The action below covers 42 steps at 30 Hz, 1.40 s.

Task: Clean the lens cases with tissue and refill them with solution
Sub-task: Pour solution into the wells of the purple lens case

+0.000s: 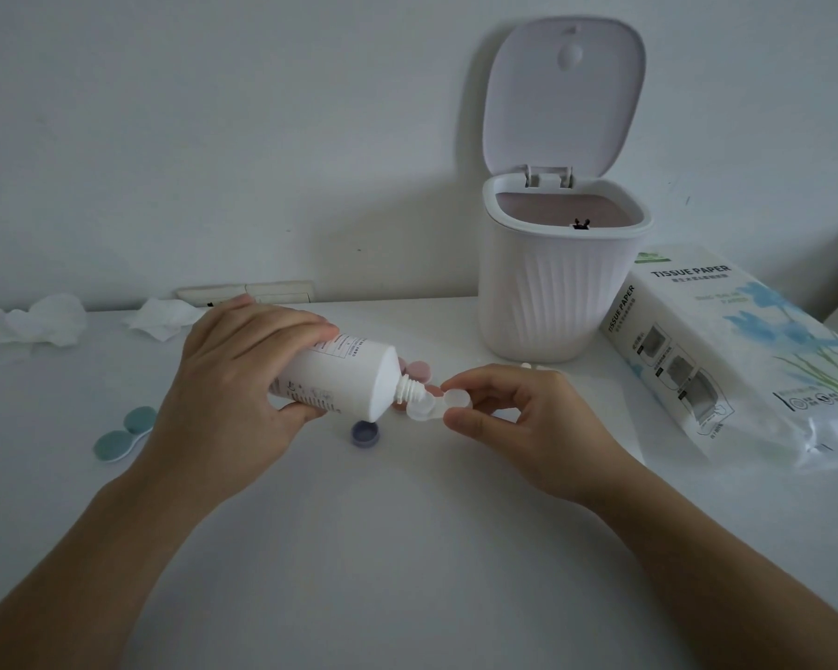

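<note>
My left hand [235, 379] grips a white solution bottle [344, 374], tipped sideways with its uncapped nozzle pointing right and down. The nozzle tip sits over the left well of a clear white lens case [431, 404]. My right hand [518, 418] pinches that case at its right well, between thumb and fingers, just above the table. A purple cap [365, 433] lies on the table under the bottle. Pink caps [416, 368] lie behind the nozzle, partly hidden. A green-capped lens case [126, 433] rests at the left.
A white ribbed bin [559, 287] stands at the back right with its lid up. A tissue paper pack [746, 365] lies at the right. Crumpled tissues [30, 331] and another tissue [165, 316] lie at the back left by the wall.
</note>
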Tool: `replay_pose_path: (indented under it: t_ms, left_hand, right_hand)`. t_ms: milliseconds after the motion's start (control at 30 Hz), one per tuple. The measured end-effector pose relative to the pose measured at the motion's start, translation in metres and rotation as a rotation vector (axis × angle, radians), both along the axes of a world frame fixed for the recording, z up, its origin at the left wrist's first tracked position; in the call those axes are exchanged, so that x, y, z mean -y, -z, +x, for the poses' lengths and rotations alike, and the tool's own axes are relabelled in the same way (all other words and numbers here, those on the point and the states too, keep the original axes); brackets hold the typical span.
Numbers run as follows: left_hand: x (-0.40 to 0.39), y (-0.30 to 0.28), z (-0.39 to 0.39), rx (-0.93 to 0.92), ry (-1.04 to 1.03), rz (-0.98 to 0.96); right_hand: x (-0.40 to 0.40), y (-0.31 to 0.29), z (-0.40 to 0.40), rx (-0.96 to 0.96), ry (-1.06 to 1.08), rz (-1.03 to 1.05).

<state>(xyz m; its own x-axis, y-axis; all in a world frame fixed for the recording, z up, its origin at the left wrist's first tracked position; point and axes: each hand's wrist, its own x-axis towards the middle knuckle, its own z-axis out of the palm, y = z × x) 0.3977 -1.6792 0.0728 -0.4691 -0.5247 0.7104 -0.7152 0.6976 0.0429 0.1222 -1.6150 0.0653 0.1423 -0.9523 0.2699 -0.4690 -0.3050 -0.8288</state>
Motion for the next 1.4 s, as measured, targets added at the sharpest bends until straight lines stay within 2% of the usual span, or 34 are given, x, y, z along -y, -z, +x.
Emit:
replay_pose_path:
  t_ms: [500, 767, 933, 1400]
  left_hand:
    - [-0.004, 0.008, 0.004, -0.111, -0.003, 0.149]
    - [-0.005, 0.010, 0.005, -0.330, -0.037, 0.340]
    - [-0.004, 0.011, 0.009, -0.422, -0.035, 0.396]
    - [-0.005, 0.014, 0.009, -0.476, 0.015, 0.428]
  right_hand:
    - [0.003, 0.007, -0.003, 0.072, 0.026, 0.021]
    - [0.002, 0.007, -0.004, 0.048, -0.022, 0.003]
    - [0.000, 0.006, -0.006, 0.037, -0.018, 0.038]
    - [-0.020, 0.014, -0.001, -0.330, 0.201, -0.048]
